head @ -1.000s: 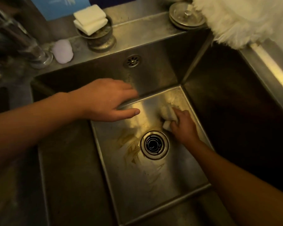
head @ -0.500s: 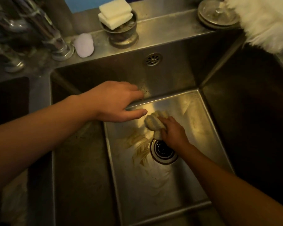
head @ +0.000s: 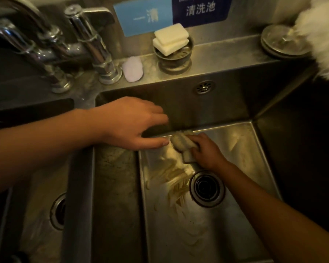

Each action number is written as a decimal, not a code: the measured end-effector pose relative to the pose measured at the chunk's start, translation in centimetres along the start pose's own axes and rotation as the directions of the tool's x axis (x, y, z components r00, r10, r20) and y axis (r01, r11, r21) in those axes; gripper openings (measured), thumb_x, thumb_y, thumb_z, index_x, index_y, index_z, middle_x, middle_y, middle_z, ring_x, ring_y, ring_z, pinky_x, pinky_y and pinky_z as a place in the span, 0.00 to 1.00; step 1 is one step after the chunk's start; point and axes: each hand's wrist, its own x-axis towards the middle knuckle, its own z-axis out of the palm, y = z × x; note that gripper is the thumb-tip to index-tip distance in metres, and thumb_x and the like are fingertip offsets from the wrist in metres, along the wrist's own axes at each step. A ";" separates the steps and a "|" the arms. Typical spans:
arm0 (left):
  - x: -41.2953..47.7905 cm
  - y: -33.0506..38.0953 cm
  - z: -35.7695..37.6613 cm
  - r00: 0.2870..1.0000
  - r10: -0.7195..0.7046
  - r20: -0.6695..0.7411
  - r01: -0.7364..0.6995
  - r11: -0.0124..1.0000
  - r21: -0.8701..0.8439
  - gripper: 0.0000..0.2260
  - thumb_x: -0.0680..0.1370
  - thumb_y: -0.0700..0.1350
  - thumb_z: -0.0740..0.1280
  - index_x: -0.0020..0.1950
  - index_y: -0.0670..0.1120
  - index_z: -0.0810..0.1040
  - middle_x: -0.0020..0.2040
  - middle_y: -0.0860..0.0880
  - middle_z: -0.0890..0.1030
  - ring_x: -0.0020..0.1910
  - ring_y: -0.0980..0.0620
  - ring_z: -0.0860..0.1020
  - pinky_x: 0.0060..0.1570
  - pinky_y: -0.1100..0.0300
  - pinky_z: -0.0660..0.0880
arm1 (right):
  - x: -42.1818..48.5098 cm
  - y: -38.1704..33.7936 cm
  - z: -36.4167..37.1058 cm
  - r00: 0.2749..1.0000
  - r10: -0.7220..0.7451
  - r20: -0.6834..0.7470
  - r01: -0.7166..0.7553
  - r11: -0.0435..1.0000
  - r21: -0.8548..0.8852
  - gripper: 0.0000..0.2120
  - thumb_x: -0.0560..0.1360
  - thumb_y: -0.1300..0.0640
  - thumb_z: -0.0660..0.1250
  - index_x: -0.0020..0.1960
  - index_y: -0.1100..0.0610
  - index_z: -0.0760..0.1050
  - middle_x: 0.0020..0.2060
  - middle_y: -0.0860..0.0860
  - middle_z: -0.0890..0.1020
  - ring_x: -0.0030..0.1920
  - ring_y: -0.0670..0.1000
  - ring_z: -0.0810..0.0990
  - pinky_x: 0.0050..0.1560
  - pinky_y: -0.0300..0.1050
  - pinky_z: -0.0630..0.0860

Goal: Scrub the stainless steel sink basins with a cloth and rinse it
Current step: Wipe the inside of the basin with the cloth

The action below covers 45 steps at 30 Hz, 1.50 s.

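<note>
The right sink basin is mid-scrub; the left hand hangs by its back wall, fingers straight, holding nothing; the right hand, curled round the wadded cloth, has swept it leftward along the floor's back edge; soapy streaks beside the drain suggest rinsing is not yet due.

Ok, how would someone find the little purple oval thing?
Start at the big chrome tap behind the sink. On the steel ledge just right of its base lies the oval pad. It is flat, rounded and pale lilac, while the blocks next door are white, square-edged and stacked in a metal cup.
</note>
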 end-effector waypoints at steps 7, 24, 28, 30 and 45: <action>-0.4 -0.2 -0.4 0.994 -0.051 -0.099 0.051 0.999 -0.001 0.28 0.78 0.68 0.51 0.63 0.51 0.76 0.54 0.50 0.79 0.51 0.50 0.78 0.47 0.51 0.77 | 1.8 -0.3 3.9 0.995 -0.032 0.093 0.042 0.994 -0.103 0.26 0.74 0.54 0.68 0.72 0.45 0.71 0.62 0.53 0.74 0.61 0.56 0.75 0.59 0.45 0.72; -3.5 1.0 -1.4 0.981 -0.177 -0.083 0.160 0.971 -0.177 0.26 0.79 0.67 0.52 0.59 0.51 0.79 0.52 0.52 0.80 0.50 0.52 0.79 0.46 0.49 0.77 | -4.2 -2.8 7.3 0.942 -0.122 0.312 0.156 0.984 -0.089 0.21 0.77 0.57 0.62 0.68 0.43 0.75 0.57 0.53 0.76 0.57 0.54 0.75 0.51 0.37 0.65; -3.7 1.2 -1.6 0.969 -0.210 -0.126 0.180 0.960 -0.216 0.23 0.79 0.65 0.55 0.56 0.50 0.80 0.50 0.52 0.81 0.49 0.53 0.79 0.45 0.50 0.77 | -3.2 -4.1 5.7 0.954 -0.079 0.288 0.071 0.997 0.039 0.22 0.74 0.57 0.60 0.66 0.46 0.77 0.52 0.50 0.76 0.54 0.52 0.77 0.52 0.37 0.69; -3.7 1.2 -1.7 0.969 -0.208 -0.130 0.175 0.957 -0.230 0.23 0.79 0.65 0.56 0.55 0.50 0.81 0.49 0.52 0.81 0.48 0.53 0.79 0.44 0.50 0.77 | -1.2 -5.1 4.6 0.966 -0.109 0.236 0.100 0.994 0.051 0.24 0.72 0.52 0.57 0.66 0.46 0.77 0.52 0.50 0.77 0.54 0.51 0.77 0.54 0.40 0.72; -3.7 1.1 -1.7 0.964 -0.224 -0.139 0.189 0.954 -0.231 0.25 0.77 0.66 0.56 0.59 0.50 0.79 0.51 0.51 0.81 0.51 0.51 0.79 0.47 0.51 0.77 | 1.8 -4.7 7.4 0.963 -0.053 0.264 0.081 0.992 -0.098 0.30 0.70 0.43 0.60 0.72 0.45 0.70 0.64 0.53 0.73 0.63 0.55 0.70 0.61 0.44 0.68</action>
